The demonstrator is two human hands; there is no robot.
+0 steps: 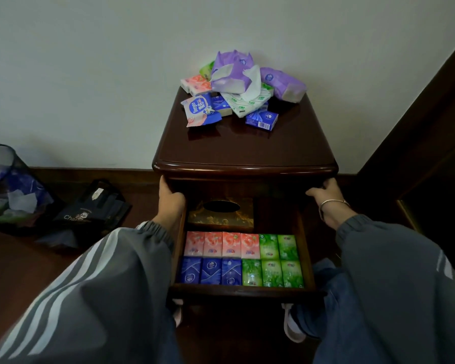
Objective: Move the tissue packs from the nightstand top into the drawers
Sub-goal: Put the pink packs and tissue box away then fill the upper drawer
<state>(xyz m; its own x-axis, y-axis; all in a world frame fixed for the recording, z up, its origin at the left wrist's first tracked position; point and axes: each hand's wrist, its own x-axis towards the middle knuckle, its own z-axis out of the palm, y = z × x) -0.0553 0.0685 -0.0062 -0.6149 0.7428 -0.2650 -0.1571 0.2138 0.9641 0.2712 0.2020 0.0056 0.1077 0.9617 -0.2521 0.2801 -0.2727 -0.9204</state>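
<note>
Both hands, left [170, 199] and right [323, 191], grip the dark wooden nightstand [244, 153] sides, holding nothing. Loose colourful tissue packs [237, 88] pile at twelve o'clock; lift singly into the open drawer [243, 290].

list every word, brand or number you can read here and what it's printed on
"Deeyeo": on the blue and white tissue pack at the front left of the pile on the nightstand; the characters beside it are too blurred to read.
"Cha...": on the black bag on the floor; the rest is unreadable.
Small packs in the drawer: logos too small to read.
Dark blue pack on top: barcode and print too small.
</note>
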